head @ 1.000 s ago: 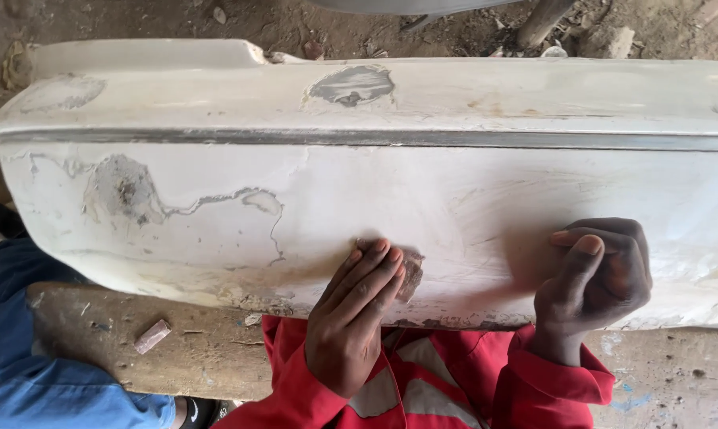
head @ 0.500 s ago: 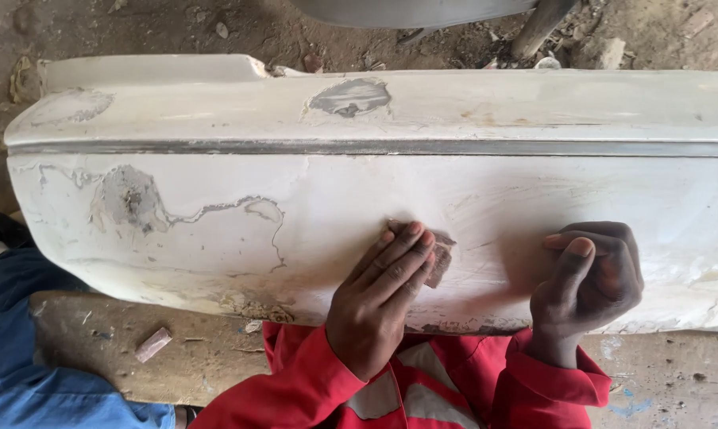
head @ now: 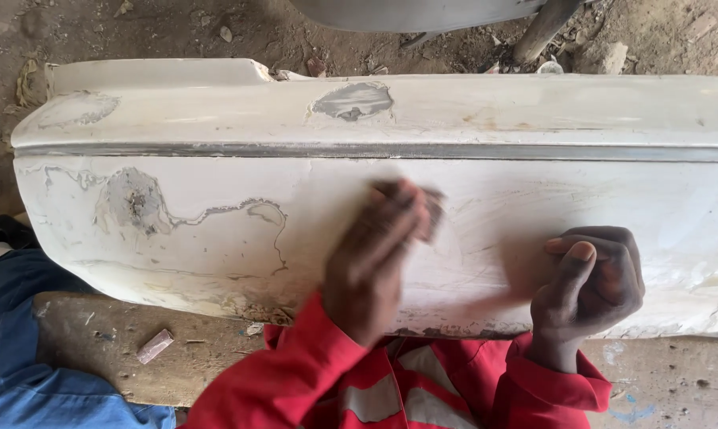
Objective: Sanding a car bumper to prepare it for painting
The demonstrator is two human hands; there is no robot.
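Left hand lies flat on the white bumper, fingers extended and close together, pressing a small dark sanding pad against the panel face. Hand is motion-blurred; pad edges unclear, only its far right corner shows past the fingertips. Grip on the pad: pinned under the fingers, not wrapped.

Right hand is curled into a loose fist against the bumper's near right face, thumb up and laid over the bent fingers. Cannot tell whether anything is inside the fist.

Bumper lies lengthwise left to right across the view, directly beyond both hands. Sanded, dull patch surrounds the pad. Grey exposed spot with a cracked paint outline sits left of the left hand; a second grey patch sits on the far top surface.

Red sleeves at near centre. Blue cloth at near left. Small pale block on the board under the bumper's near edge.
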